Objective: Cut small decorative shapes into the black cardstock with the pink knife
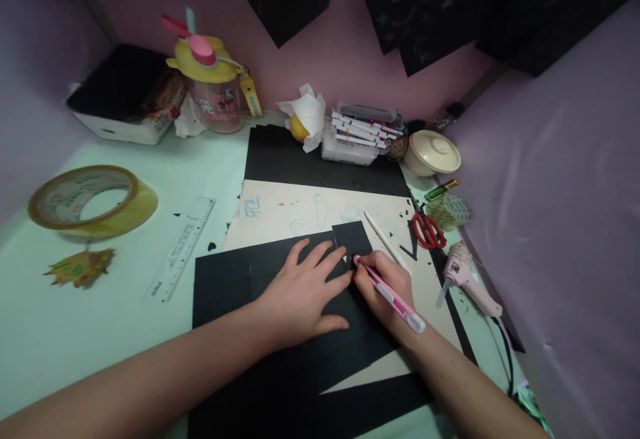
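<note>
My left hand (305, 292) lies flat with its fingers spread on a sheet of black paper (225, 292). Close beside its fingertips, my right hand (385, 286) is closed around a pink utility knife (393, 296). The knife's tip points down at the black paper, near a small pale cut-out by the left fingers. Whether the blade touches the paper is hidden by the fingers. Under the black paper lies a cream sheet (270, 216) with blue drawn marks. A white pen (383, 236) rests on it just beyond my right hand.
To the right are red-handled scissors (429, 230) and a pink glue gun (470, 279) with a cord. A clear ruler (185, 246), a tape roll (95, 202) and a leaf (83, 267) lie left. A yellow-lidded bottle (213, 89), box of markers (357, 136) and lidded bowl (433, 152) stand behind.
</note>
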Tool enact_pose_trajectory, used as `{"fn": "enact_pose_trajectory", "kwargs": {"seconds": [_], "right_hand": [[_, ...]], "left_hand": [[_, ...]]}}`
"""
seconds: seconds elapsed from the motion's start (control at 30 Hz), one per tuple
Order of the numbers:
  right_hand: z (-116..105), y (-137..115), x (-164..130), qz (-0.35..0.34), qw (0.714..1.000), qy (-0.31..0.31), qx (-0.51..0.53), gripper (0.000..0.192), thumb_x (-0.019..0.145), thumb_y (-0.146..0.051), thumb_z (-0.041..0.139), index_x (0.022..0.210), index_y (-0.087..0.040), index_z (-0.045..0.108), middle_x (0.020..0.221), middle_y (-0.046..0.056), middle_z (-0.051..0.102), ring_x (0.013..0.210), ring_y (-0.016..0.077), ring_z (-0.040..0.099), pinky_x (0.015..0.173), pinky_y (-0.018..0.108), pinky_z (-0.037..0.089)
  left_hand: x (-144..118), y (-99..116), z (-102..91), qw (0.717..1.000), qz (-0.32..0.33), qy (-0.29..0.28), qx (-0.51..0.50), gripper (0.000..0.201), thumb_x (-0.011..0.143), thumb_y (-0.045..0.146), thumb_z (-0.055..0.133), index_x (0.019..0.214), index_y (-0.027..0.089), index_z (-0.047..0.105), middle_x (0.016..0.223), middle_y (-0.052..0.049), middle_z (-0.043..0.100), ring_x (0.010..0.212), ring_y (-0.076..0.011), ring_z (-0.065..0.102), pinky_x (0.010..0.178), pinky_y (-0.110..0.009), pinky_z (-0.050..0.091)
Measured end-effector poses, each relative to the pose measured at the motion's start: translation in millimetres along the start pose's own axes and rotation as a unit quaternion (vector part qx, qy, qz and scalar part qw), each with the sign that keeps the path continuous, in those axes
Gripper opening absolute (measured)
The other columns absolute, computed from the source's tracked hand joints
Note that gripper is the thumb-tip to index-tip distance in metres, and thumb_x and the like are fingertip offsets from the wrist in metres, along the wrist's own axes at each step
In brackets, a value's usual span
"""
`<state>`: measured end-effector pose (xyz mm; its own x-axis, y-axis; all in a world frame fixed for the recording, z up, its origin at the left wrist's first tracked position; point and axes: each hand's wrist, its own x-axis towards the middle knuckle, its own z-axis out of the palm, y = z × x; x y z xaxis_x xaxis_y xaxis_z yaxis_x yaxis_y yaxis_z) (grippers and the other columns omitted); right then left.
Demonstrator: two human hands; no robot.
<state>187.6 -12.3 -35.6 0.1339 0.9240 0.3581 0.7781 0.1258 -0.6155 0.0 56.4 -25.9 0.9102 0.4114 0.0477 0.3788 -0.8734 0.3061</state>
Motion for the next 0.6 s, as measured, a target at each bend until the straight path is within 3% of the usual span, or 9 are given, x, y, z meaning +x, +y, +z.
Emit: {"fn": "enact_pose_trajectory", "kwargs": {"seconds": [0.23, 0.33, 0.47, 0.6], "right_hand": [[-5.9, -0.8, 3.8, 0.057, 0.996, 0.015, 0.072, 0.005, 0.086, -0.020, 0.059, 0.082, -0.021, 0.062, 0.068, -0.002, 0.061, 0.057, 0.0116, 0.055, 0.056, 0.024, 0.045], [-15.9, 1.4, 9.9, 0.099, 0.983, 0.033, 0.149, 0.009, 0.085, -0.024, 0.062, 0.092, -0.022, 0.067, 0.084, 0.002, 0.068, 0.074, 0.0157, 0.063, 0.067, 0.027, 0.049], [-29.5, 9.0, 16.8, 0.159, 0.955, 0.001, 0.249, 0.015, 0.082, -0.027, 0.067, 0.096, -0.024, 0.070, 0.098, 0.005, 0.071, 0.090, 0.0201, 0.065, 0.078, 0.031, 0.050], [-38.0, 12.2, 21.3, 0.189, 0.949, -0.050, 0.248, 0.008, 0.081, -0.027, 0.065, 0.082, -0.020, 0.071, 0.084, 0.004, 0.070, 0.080, 0.0187, 0.064, 0.071, 0.029, 0.048]], "left_hand": [[-0.2, 0.3, -0.9, 1.000, -0.006, -0.005, -0.002, 0.065, 0.087, 0.068, 0.045, 0.138, 0.027, 0.046, 0.153, -0.012, 0.033, 0.140, -0.0363, 0.026, 0.111, -0.058, 0.012], [-0.8, -0.1, -2.0, 1.000, -0.002, -0.009, 0.000, 0.067, 0.087, 0.070, 0.044, 0.141, 0.030, 0.043, 0.153, -0.012, 0.032, 0.141, -0.0360, 0.026, 0.111, -0.058, 0.012], [-3.1, -1.7, -4.7, 1.000, 0.009, -0.022, 0.004, 0.066, 0.088, 0.070, 0.043, 0.142, 0.032, 0.042, 0.154, -0.010, 0.031, 0.141, -0.0349, 0.025, 0.111, -0.056, 0.011], [-4.5, -3.9, -6.3, 0.999, 0.029, -0.024, 0.006, 0.066, 0.087, 0.070, 0.043, 0.142, 0.033, 0.042, 0.155, -0.008, 0.030, 0.141, -0.0345, 0.026, 0.112, -0.054, 0.011]]}}
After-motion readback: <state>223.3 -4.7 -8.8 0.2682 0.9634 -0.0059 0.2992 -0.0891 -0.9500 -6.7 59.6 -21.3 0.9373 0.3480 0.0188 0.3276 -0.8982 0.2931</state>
